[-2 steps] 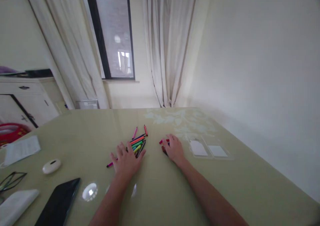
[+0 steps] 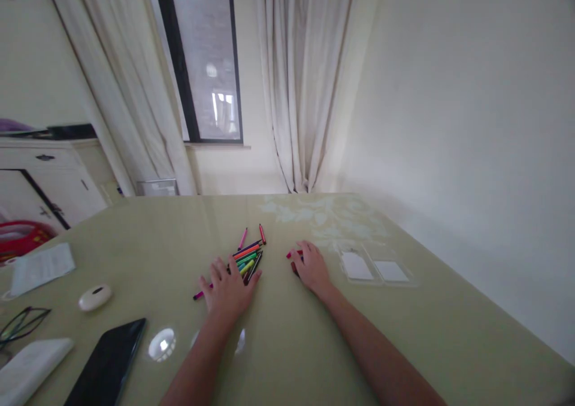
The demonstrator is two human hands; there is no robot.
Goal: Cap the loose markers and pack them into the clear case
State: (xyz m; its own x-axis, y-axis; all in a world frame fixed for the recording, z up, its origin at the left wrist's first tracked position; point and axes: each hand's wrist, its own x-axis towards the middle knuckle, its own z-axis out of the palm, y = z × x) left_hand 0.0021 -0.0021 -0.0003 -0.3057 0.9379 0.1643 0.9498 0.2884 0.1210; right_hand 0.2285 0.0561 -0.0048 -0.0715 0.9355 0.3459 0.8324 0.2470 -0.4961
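Several coloured felt-tip pens (image 2: 248,260) lie in a loose heap on the glossy table left of centre. My left hand (image 2: 228,292) rests palm down on the near side of this heap, fingers spread, covering part of it. A magenta pen (image 2: 200,295) sticks out beneath its left side. Beyond the heap lie a pink pen (image 2: 243,238) and a red pen (image 2: 262,234). To the right, my right hand (image 2: 312,266) curls over a few pens, with a red end (image 2: 294,254) and a brown end (image 2: 294,269) poking out. Its palm side is hidden.
Two white cards in clear holders (image 2: 357,266) lie right of my right hand. At the left are a black tablet-like slab (image 2: 108,361), a white oval object (image 2: 94,297), glasses (image 2: 24,325), a white block (image 2: 36,367) and paper (image 2: 42,268). A wall borders the table's right side.
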